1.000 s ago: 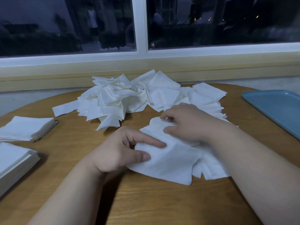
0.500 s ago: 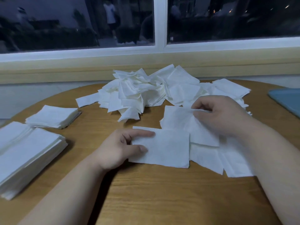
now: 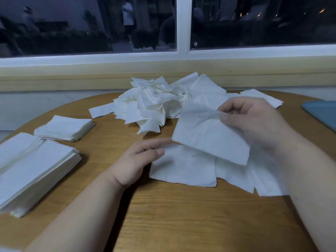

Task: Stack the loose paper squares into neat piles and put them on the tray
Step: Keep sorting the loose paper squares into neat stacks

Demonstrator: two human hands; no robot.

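Far to the left of the loose heap of white paper squares [image 3: 154, 104], which lies in disorder at the far middle of the round wooden table [image 3: 181, 219], a tall neat stack of white paper squares [image 3: 36, 171] stands at the edge of the table. Between that stack and the heap, a little farther back, sits a smaller neat pile of white paper squares [image 3: 63, 128]. In front of the heap, toward the person, the left hand [image 3: 138, 160] rests on the wood. Its index finger and thumb are stretched out straight and press on the left edge of a flat white paper square [image 3: 183, 170]; the other fingers are bent under and hold nothing. Just to the right, also in front of the heap, a single white paper sheet [image 3: 209, 137] is lifted and tilted above the flat one and covers a part of it. The right hand [image 3: 254, 124], which looks blurred, pinches this sheet at its upper right corner between the thumb and the curled fingers. Beneath the right forearm more flat white paper pieces [image 3: 269, 180] lie overlapping each other. Well to the right of the heap, at the border of the view, only a corner of the blue plastic tray [image 3: 321, 113] shows, apart from all the paper.
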